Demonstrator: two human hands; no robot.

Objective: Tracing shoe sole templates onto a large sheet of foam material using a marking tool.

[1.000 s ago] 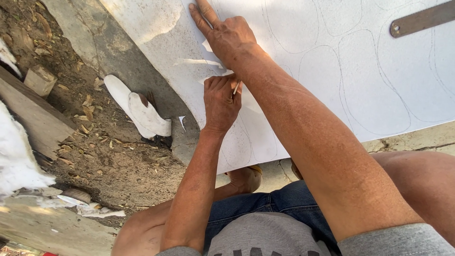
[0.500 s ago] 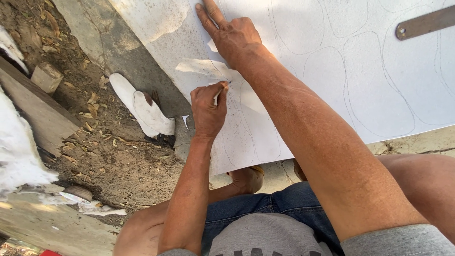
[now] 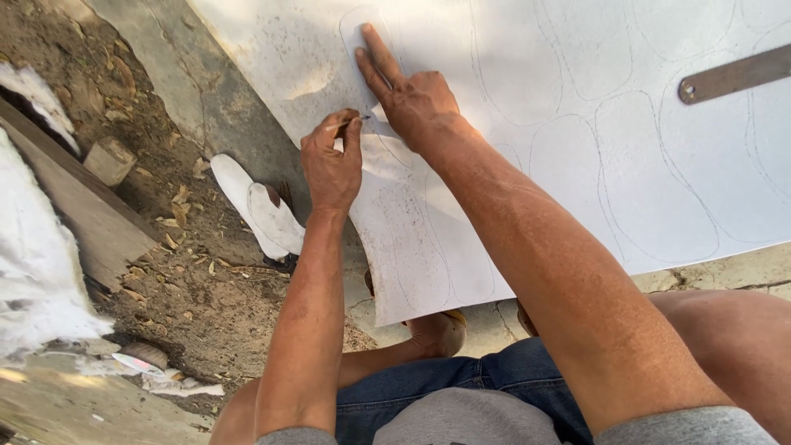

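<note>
A person traces an outline onto a large white sheet [image 3: 593, 148] laid on the ground.

Since a second ago, the left hand [image 3: 331, 161], pinched shut around a pencil [image 3: 353, 122], has climbed from the sheet's lower edge up along the paper template [image 3: 387, 156], so the traced line looks well advanced. The right hand [image 3: 416, 99] lies flat, fingers spread, pinning the template. Bare dirt [image 3: 165, 272] lies just left of the sheet's edge; drawn outlines and a metal ruler [image 3: 733, 74] fill the right.
</note>
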